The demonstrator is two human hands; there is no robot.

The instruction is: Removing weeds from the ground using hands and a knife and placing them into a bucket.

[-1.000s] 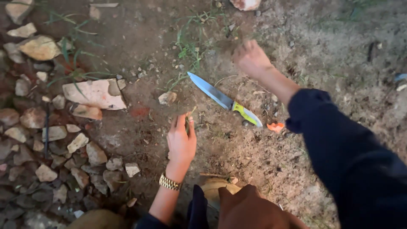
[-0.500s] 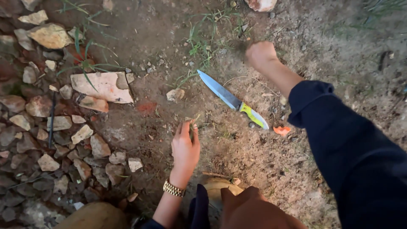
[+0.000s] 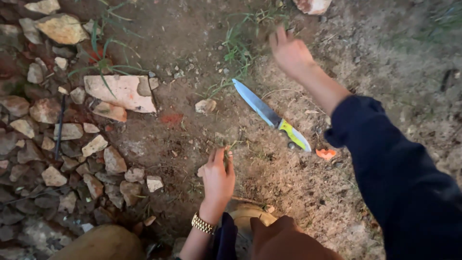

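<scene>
The left hand (image 3: 219, 178) rests low on the bare soil (image 3: 288, 192), near the centre of the scene, its grip closed on a few thin green grass blades (image 3: 225, 155) that stick up between thumb and fingers. A gold wristwatch (image 3: 204, 224) sits on that wrist.

The right hand (image 3: 290, 52) reaches to the far side, its dark blue sleeve (image 3: 399, 178) filling the near right. Its fingers are spread loosely and curl down at a grass tuft (image 3: 240, 45) growing from the soil; the hand is blurred, so whether the grip has closed on any blades cannot be told. The tuft lies just to the left of and under the fingertips.

Between the two hands a knife (image 3: 270, 114) lies flat on the soil, untouched: its steel blade points far-left toward the tuft and its yellow-green handle points near-right. A small orange scrap (image 3: 326, 153) lies just right of the handle. A small pale stone (image 3: 205, 106) lies left of the blade. Farther left, a flat pale slab (image 3: 120, 91) and a scatter of broken stones (image 3: 72, 154) cover the ground.
</scene>
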